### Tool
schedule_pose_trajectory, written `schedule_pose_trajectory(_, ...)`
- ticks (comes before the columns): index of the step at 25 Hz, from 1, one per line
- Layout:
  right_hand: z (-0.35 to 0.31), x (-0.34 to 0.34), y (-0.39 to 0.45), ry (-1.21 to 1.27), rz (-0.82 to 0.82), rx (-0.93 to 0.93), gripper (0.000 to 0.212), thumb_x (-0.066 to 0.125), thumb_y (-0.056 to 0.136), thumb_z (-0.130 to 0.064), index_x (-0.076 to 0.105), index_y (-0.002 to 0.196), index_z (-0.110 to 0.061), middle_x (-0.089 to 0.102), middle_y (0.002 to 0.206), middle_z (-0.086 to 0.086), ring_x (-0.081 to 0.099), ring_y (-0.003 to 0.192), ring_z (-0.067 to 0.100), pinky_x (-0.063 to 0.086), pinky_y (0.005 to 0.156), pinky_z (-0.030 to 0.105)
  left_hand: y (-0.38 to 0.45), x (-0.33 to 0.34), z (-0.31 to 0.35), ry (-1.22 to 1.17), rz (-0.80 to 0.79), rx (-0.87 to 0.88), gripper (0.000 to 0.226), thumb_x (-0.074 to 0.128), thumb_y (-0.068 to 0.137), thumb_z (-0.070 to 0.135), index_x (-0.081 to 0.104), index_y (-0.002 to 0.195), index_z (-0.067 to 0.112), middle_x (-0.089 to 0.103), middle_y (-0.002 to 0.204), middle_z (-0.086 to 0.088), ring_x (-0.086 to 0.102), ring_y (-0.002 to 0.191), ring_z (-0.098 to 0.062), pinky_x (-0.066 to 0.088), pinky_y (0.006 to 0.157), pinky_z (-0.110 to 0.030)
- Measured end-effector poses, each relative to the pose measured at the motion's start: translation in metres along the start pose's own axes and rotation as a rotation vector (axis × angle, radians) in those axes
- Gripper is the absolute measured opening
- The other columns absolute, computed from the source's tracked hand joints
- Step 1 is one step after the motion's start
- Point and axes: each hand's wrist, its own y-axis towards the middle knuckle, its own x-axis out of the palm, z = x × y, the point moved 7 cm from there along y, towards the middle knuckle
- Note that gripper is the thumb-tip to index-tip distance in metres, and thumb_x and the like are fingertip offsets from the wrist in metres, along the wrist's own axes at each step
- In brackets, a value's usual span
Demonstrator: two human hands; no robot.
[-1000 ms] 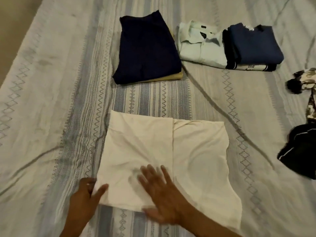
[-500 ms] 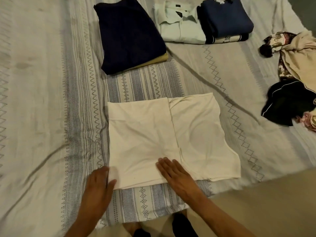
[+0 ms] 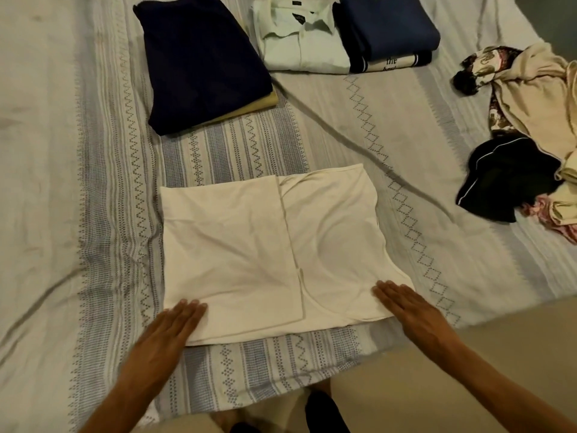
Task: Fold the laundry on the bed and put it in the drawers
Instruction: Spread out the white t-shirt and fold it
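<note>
A cream garment [image 3: 249,245] lies partly folded and flat near the bed's front edge, one half laid over the other. My left hand [image 3: 175,326] rests flat on its near left corner, fingers straight. My right hand [image 3: 406,304] lies flat on its near right corner, fingers straight and together. Neither hand grips the cloth. Farther back lie folded clothes: a dark navy piece [image 3: 199,60] over a yellow one, a pale green shirt [image 3: 299,42], and a blue top [image 3: 387,26] on a striped one.
A loose heap of unfolded laundry [image 3: 530,120] with cream, patterned and black pieces lies at the right. The striped bedspread [image 3: 78,182] covers the bed. The tan floor [image 3: 437,385] and my feet show below the bed's front edge.
My right hand slid from the middle of the garment's near edge to its right corner. My left hand stayed at the left corner. The camera tilted down, showing more of the floor.
</note>
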Motion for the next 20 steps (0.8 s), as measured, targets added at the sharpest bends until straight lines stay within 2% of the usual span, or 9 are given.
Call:
schedule_pose_trajectory(2, 0.026, -0.006, -0.008, 0.123, 0.034, 0.113, 0.088, 0.082, 0.059, 0.023, 0.065, 0.136, -0.018, 0.067, 0.136, 0.009, 0.066, 0.124, 0.027, 0.043, 0.114, 0.033, -0.001, -0.017, -0.025, -0.092, 0.061, -0.092, 0.081, 0.035, 0.075, -0.002, 0.052, 0.15, 0.02, 0.051, 0.154, -0.002, 0.054, 0.138, -0.026, 0.039, 0.116, -0.032)
schedule_pose_trajectory(4, 0.045, -0.019, -0.01, 0.351, 0.124, 0.246, 0.064, 0.084, 0.069, 0.019, 0.076, 0.119, -0.021, 0.077, 0.115, 0.007, 0.073, 0.11, 0.024, 0.043, 0.106, 0.015, -0.008, -0.024, -0.041, -0.236, 0.071, -0.149, 0.07, 0.051, 0.08, 0.003, 0.059, 0.145, 0.03, 0.052, 0.153, 0.012, 0.047, 0.142, -0.014, 0.045, 0.11, -0.032)
schedule_pose_trajectory(6, 0.059, -0.03, -0.007, 0.53, 0.194, 0.379, 0.046, 0.084, 0.073, 0.014, 0.082, 0.101, -0.022, 0.076, 0.097, -0.012, 0.069, 0.098, -0.003, 0.042, 0.09, 0.001, -0.009, -0.036, -0.048, -0.371, 0.101, -0.196, 0.057, 0.06, 0.088, 0.007, 0.066, 0.136, 0.037, 0.053, 0.145, 0.026, 0.048, 0.134, -0.003, 0.045, 0.105, -0.021)
schedule_pose_trajectory(8, 0.067, -0.035, 0.0, 0.675, 0.142, 0.467, 0.032, 0.083, 0.08, 0.004, 0.084, 0.095, -0.023, 0.075, 0.085, -0.025, 0.063, 0.093, -0.015, 0.042, 0.081, 0.001, -0.007, -0.041, -0.055, -0.47, 0.106, -0.253, 0.055, 0.069, 0.093, 0.001, 0.07, 0.128, 0.044, 0.063, 0.128, 0.024, 0.058, 0.115, 0.003, 0.046, 0.094, -0.012)
schedule_pose_trajectory(10, 0.074, -0.032, 0.002, 0.848, 0.006, 0.513, 0.031, 0.077, 0.087, 0.002, 0.084, 0.095, -0.028, 0.078, 0.09, -0.018, 0.069, 0.09, -0.005, 0.047, 0.078, 0.006, -0.005, -0.038, -0.062, -0.567, 0.063, -0.31, 0.066, 0.075, 0.089, -0.003, 0.07, 0.123, 0.053, 0.071, 0.121, 0.019, 0.065, 0.109, 0.001, 0.05, 0.09, -0.014)
schedule_pose_trajectory(13, 0.079, -0.026, -0.002, 1.096, -0.131, 0.544, 0.037, 0.069, 0.091, 0.006, 0.084, 0.099, -0.027, 0.08, 0.093, 0.004, 0.075, 0.089, 0.018, 0.058, 0.075, 0.021, -0.006, -0.031, -0.069, -0.579, 0.045, -0.271, 0.066, 0.074, 0.09, -0.004, 0.069, 0.122, 0.054, 0.067, 0.129, 0.028, 0.065, 0.117, 0.005, 0.051, 0.097, -0.016)
schedule_pose_trajectory(15, 0.076, -0.025, -0.005, 1.07, -0.191, 0.52, 0.03, 0.076, 0.087, 0.002, 0.084, 0.1, -0.024, 0.08, 0.099, 0.001, 0.075, 0.097, 0.015, 0.059, 0.085, 0.023, -0.007, -0.031, -0.065, -0.519, 0.052, -0.188, 0.055, 0.069, 0.095, 0.004, 0.068, 0.125, 0.05, 0.065, 0.133, 0.027, 0.064, 0.12, 0.003, 0.05, 0.102, -0.017)
schedule_pose_trajectory(17, 0.073, -0.025, -0.004, 0.808, -0.151, 0.432, 0.025, 0.084, 0.079, -0.014, 0.084, 0.095, -0.033, 0.079, 0.096, -0.016, 0.074, 0.093, -0.001, 0.054, 0.086, 0.014, -0.004, -0.034, -0.053, -0.323, 0.059, -0.072, 0.033, 0.058, 0.098, 0.027, 0.068, 0.128, 0.039, 0.068, 0.133, 0.015, 0.07, 0.112, -0.013, 0.059, 0.09, -0.03)
schedule_pose_trajectory(20, 0.07, -0.02, -0.006, 0.564, -0.056, 0.361, 0.027, 0.092, 0.073, -0.018, 0.082, 0.093, -0.034, 0.076, 0.088, -0.025, 0.072, 0.08, -0.006, 0.052, 0.074, 0.01, -0.002, -0.032, -0.033, -0.05, 0.084, 0.075, 0.047, 0.038, 0.103, 0.049, 0.072, 0.126, 0.026, 0.069, 0.132, 0.003, 0.068, 0.102, -0.026, 0.057, 0.074, -0.039)
